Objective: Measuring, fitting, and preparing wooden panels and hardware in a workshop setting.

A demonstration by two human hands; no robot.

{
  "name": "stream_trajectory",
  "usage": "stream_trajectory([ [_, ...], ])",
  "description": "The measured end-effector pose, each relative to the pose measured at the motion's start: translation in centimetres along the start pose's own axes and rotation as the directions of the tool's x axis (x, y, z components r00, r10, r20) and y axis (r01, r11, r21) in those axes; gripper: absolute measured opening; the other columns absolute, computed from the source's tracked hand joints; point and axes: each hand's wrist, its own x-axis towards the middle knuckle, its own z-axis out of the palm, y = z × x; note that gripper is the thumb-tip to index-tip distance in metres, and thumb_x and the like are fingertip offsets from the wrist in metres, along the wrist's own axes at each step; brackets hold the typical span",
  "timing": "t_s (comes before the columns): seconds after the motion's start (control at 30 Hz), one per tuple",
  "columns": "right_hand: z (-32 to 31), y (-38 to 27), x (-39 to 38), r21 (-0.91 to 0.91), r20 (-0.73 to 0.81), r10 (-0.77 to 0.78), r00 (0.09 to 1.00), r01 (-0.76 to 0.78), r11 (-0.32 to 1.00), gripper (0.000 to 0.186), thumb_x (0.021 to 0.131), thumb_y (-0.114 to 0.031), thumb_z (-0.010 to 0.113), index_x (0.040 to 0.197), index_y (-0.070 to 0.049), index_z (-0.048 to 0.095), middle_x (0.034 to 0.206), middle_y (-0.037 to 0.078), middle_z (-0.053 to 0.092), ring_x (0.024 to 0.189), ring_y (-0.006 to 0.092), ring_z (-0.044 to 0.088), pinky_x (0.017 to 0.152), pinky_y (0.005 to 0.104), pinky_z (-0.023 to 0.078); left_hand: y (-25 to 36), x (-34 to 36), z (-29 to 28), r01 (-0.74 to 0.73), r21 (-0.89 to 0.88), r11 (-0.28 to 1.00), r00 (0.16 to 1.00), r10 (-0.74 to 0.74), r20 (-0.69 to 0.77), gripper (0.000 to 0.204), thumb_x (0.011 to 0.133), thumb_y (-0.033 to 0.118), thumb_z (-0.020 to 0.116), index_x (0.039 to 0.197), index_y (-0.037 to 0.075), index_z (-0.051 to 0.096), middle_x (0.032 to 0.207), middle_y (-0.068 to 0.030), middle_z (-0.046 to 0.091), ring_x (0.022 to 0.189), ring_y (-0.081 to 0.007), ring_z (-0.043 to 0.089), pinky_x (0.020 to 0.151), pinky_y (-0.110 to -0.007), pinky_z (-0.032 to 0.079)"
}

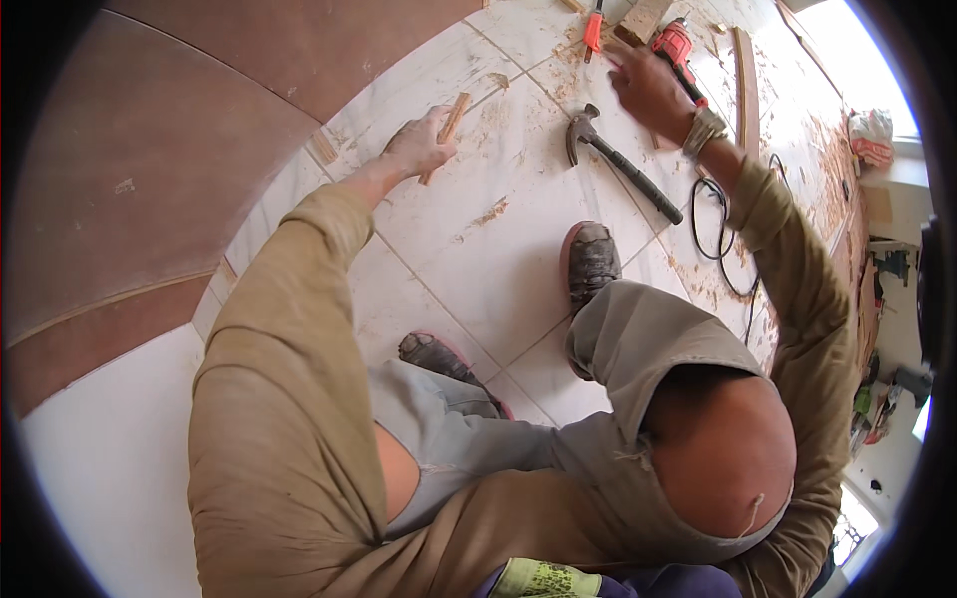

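Note:
My left hand (417,147) is closed round a short, thin wood strip (456,117) above the tiled floor. My right hand (650,95) is reaching over the floor farther right. Its fingers look stretched out and slightly blurred, with nothing visible in them. Just beyond its fingertips lies a red-handled tool (594,32), its far end cut off by the picture's edge. A red and black power tool (674,42) is close beside that hand, partly covered by it. Between my hands a claw hammer (626,167) with a dark handle rests on the tiles.
Brown panels (199,120) rise on the left. A wood block (643,18) and a long wooden strip (746,90) lie at the far right. A black cable (720,254) loops by my right forearm. Wood shavings (490,211) litter the tiles. My shoes (592,261) are near the hammer.

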Motion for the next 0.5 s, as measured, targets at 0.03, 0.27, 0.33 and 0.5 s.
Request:
stream_trajectory([
  [0.03,-2.3,2.3,1.4,-0.107,-0.042,0.000,0.999,-0.005,0.994,0.028,0.091,-0.011,0.056,0.116,-0.003,0.065,0.090,0.024,0.068,0.092,0.0364,0.067,0.083,0.0481,0.055,0.8,1.5,0.3,-0.025,0.075,0.997,0.999,0.022,0.034,0.074,0.078,0.023,0.062,0.148,0.013,0.039,0.100,-0.0219,0.072,0.093,-0.0371,0.070,0.088,-0.046,0.054],
  [0.27,-17.2,10.6,11.9,-0.689,0.084,-0.037,0.996,0.085,0.720,0.022,0.098,-0.023,0.054,0.103,-0.009,0.070,0.091,0.019,0.067,0.084,0.0393,0.066,0.080,0.0495,0.054,5.4,3.8,5.2,-0.335,0.327,0.884,0.910,0.214,0.355,0.039,0.080,0.021,0.059,0.115,0.009,0.071,0.103,-0.0197,0.072,0.100,-0.0345,0.070,0.084,-0.048,0.056],
  [0.33,-31.0,16.8,8.7,-0.722,-0.167,0.172,0.971,-0.240,0.650,0.038,0.097,-0.040,0.056,0.098,-0.005,0.069,0.093,0.024,0.069,0.092,0.0451,0.067,0.081,0.0542,0.054,15.6,4.5,6.8,-0.539,0.224,0.812,0.828,0.461,0.320,0.038,0.080,0.019,0.057,0.113,0.010,0.072,0.109,-0.0158,0.072,0.105,-0.0342,0.069,0.087,-0.047,0.056],
  [0.5,-16.7,5.0,13.5,0.061,-0.274,0.396,0.876,-0.395,0.916,0.026,0.093,-0.017,0.052,0.104,-0.004,0.071,0.089,0.020,0.072,0.081,0.0347,0.071,0.073,0.0466,0.055,6.0,3.0,2.0,-0.403,0.351,0.845,0.913,0.344,0.220,0.040,0.086,0.024,0.053,0.121,0.009,0.067,0.113,-0.0228,0.069,0.107,-0.0390,0.066,0.092,-0.050,0.052],
])
